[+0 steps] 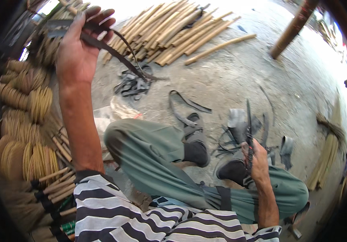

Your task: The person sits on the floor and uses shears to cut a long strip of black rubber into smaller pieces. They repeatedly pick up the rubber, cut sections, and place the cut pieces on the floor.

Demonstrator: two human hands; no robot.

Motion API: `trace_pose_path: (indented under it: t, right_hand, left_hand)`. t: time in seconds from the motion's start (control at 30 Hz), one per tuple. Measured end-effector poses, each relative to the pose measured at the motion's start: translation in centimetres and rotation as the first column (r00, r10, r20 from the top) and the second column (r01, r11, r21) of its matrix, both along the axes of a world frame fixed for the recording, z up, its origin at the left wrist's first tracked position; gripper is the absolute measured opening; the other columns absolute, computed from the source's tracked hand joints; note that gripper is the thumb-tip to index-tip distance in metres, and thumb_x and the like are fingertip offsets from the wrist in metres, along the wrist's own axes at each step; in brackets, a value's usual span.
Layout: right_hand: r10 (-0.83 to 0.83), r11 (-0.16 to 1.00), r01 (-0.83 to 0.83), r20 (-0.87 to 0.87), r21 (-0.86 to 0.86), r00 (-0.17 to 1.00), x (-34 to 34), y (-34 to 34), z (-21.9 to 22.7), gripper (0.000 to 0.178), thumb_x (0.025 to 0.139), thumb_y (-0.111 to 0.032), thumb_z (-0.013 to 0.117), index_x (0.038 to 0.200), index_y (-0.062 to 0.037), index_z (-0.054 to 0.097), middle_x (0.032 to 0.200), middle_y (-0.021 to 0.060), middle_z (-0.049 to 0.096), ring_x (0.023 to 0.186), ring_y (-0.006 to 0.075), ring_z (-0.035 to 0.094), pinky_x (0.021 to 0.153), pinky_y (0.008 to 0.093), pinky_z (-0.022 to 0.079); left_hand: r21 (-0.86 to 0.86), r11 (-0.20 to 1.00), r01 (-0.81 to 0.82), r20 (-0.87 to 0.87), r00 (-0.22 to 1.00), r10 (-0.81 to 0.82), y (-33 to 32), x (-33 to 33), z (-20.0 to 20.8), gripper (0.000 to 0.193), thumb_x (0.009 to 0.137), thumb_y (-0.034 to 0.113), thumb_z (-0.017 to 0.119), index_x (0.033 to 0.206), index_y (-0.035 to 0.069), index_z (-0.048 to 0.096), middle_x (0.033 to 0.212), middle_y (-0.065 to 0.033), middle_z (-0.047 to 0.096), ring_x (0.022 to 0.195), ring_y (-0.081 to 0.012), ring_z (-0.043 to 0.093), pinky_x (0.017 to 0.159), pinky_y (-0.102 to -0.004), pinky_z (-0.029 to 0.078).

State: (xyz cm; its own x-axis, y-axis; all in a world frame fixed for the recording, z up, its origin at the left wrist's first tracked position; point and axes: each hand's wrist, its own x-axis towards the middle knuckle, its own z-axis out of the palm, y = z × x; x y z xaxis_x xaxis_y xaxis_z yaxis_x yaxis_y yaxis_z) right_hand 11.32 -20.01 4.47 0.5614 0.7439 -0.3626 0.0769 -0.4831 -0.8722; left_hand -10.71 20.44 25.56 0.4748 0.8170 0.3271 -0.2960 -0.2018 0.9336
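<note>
High on the left, my left hand (76, 56) is raised with a long dark rubber-like strip (115, 53) held between thumb and fingers. The strip's loose length slants down to the right, over a tangled heap of similar strips (132, 85) on the ground. My right hand (259, 161), low by my right foot, grips a knife (249, 123) whose narrow dark blade points away from me. Around the knife lie cut strips and a wider grey piece (237, 117). One curved strip (173, 105) rests on the ground beyond my left shoe (194, 133).
Many bamboo sticks (173, 34) lie piled at the far middle. Coiled tan bundles (40, 105) are stacked along the left, with bound sticks (58, 187) nearer. A slanted post (292, 30) stands far right; a tied straw-like bundle (327, 151) lies below it.
</note>
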Motion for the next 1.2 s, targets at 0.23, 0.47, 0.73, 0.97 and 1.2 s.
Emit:
trace_pose_path:
  t: [0.23,0.47,0.73,0.97,1.2]
  right_hand:
    - [0.089,0.996,-0.09,0.144,-0.002,0.986,-0.7,1.2,0.3,0.038,0.105,-0.04,0.061,0.087,-0.0077,0.053,0.068,-0.0032,0.048,0.059,0.007,0.047,0.053,0.0274,0.039]
    - [0.034,0.997,-0.032,0.035,-0.072,0.999,-0.8,1.4,0.4,0.042,0.102,-0.038,0.068,0.089,0.0002,0.055,0.071,0.0049,0.05,0.066,0.0166,0.048,0.061,0.0341,0.041]
    - [-0.089,0.996,0.092,-0.341,-0.007,0.936,-0.4,1.8,0.7,0.046,0.106,-0.052,0.058,0.091,-0.0087,0.058,0.067,-0.0037,0.051,0.057,0.0064,0.048,0.052,0.0237,0.038]
    - [-0.186,0.974,0.225,-0.509,0.015,0.84,0.5,1.0,0.6,0.048,0.105,-0.055,0.058,0.092,-0.0084,0.058,0.068,-0.0027,0.053,0.057,0.0072,0.049,0.051,0.0231,0.037]
    - [-0.205,0.973,0.229,-0.483,-0.01,0.851,1.3,0.4,0.6,0.043,0.105,-0.051,0.058,0.093,-0.0101,0.058,0.069,-0.0039,0.054,0.058,0.0061,0.051,0.049,0.0215,0.037]
  left_hand:
    - [0.003,0.95,-0.311,-0.165,0.937,0.307,9.6,-2.4,-1.8,0.035,0.111,0.033,0.046,0.116,0.008,0.07,0.113,-0.0119,0.077,0.102,-0.0209,0.071,0.088,-0.0356,0.051]
    - [0.325,0.884,-0.336,-0.79,0.417,0.449,13.9,-3.0,-17.8,0.067,0.091,0.028,0.072,0.146,-0.003,0.051,0.142,-0.0229,0.06,0.125,-0.0316,0.062,0.107,-0.0413,0.047]
    - [0.111,0.853,0.511,-0.972,-0.123,0.2,5.6,6.6,-25.6,0.046,0.099,0.033,0.066,0.139,0.01,0.064,0.131,-0.0138,0.072,0.12,-0.0303,0.068,0.106,-0.0434,0.053]
    - [0.078,0.906,0.415,-0.981,-0.13,0.144,-1.4,13.0,-34.7,0.035,0.09,0.022,0.06,0.117,0.006,0.076,0.124,-0.0216,0.073,0.117,-0.0385,0.07,0.097,-0.0505,0.056]
    - [0.208,0.955,0.214,-0.975,0.124,0.184,-8.0,13.2,-43.0,0.025,0.09,0.015,0.059,0.108,0.003,0.07,0.113,-0.0234,0.073,0.108,-0.0455,0.07,0.09,-0.0553,0.055]
